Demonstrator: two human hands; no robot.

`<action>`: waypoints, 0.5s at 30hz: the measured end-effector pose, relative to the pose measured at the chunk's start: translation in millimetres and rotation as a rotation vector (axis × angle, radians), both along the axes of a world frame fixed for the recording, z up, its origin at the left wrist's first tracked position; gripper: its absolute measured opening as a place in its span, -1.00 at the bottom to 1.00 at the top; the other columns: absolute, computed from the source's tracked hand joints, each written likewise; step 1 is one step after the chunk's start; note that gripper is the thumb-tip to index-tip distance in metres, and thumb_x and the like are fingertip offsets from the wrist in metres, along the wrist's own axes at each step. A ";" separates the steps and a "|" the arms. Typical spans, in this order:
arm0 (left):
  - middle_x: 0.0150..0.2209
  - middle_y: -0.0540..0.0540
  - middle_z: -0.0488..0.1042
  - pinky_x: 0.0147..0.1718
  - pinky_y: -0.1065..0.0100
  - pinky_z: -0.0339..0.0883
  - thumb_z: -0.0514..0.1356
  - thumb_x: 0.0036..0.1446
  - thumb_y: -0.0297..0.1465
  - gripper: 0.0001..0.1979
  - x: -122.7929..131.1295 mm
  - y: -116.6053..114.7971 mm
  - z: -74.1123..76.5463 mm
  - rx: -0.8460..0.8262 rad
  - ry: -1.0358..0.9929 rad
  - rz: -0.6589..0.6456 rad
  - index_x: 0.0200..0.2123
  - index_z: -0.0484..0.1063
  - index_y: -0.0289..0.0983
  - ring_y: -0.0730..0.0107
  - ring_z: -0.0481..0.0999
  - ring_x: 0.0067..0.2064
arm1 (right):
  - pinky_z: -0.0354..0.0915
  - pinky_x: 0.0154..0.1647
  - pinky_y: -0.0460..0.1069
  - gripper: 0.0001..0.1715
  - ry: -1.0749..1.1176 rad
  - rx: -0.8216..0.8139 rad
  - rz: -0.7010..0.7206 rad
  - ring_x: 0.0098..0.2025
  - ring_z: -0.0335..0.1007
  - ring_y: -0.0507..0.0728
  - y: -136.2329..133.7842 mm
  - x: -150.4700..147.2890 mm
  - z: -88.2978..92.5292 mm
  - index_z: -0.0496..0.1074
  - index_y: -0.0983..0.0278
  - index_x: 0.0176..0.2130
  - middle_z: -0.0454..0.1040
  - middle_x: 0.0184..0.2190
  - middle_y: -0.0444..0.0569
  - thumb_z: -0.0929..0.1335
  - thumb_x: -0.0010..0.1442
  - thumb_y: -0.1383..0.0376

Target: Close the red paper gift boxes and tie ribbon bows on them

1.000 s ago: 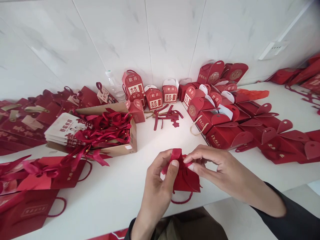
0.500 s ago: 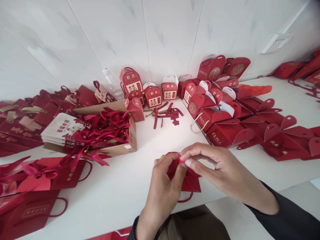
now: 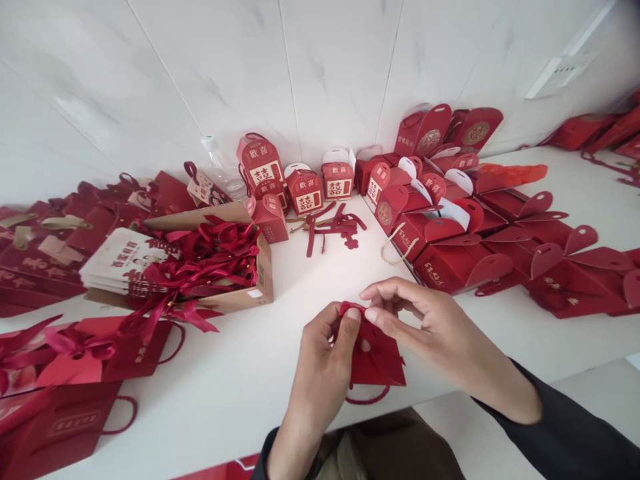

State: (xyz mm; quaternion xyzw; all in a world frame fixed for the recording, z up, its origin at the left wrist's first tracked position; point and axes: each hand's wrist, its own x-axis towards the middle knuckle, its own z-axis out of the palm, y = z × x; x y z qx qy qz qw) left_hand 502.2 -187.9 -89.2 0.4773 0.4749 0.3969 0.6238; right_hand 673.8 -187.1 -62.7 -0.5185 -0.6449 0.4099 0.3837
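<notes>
A small red gift box (image 3: 383, 363) rests near the table's front edge, with a red cord handle (image 3: 367, 400) looping out on the near side. Between its thumb and fingers, my left hand (image 3: 325, 360) pinches a bit of red ribbon (image 3: 356, 309) at the top of that box. On the other side is my right hand (image 3: 420, 320), its thumb tip close against the ribbon and its index finger lifted apart from it. Whether the right thumb touches the ribbon is hard to tell. The left fingers partly hide the box's far side.
A cardboard carton (image 3: 245, 299) of dark red bows and a stack of white printed cards (image 3: 113, 260) stands left. Red bags with bows (image 3: 65, 417) lie at front left. Many red boxes (image 3: 460, 263) fill the right; loose ribbon strips (image 3: 335, 227) lie by the wall.
My right thumb and index finger have parted from their pinch on the ribbon. The left thumb has shifted slightly up and left, and more of the box and its cord handle shows.
</notes>
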 end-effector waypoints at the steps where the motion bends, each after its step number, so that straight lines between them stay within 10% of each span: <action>1: -0.48 0.02 0.44 -0.46 0.48 0.20 0.17 0.34 -0.06 -0.63 0.2 0.1 0.2 -0.017 -0.023 -0.002 -0.31 0.44 -0.26 0.49 0.34 -0.45 | 0.39 -0.23 -0.06 -0.88 0.023 -0.006 -0.008 -0.21 0.45 0.13 -0.9 -0.1 1.0 0.53 0.13 -0.09 0.50 -0.26 -0.15 0.39 0.43 0.17; 15: -0.30 -0.02 0.57 -0.21 0.46 0.32 0.23 0.33 -0.26 -0.79 -5.5 0.5 7.5 -0.007 -0.152 -0.017 -0.21 0.62 -0.24 0.46 0.40 -0.29 | 0.37 0.07 -0.05 -0.76 -0.097 0.147 0.088 -0.02 0.45 0.08 -14.7 -6.8 -8.5 0.42 0.09 0.03 0.50 -0.04 -0.18 0.32 0.41 0.36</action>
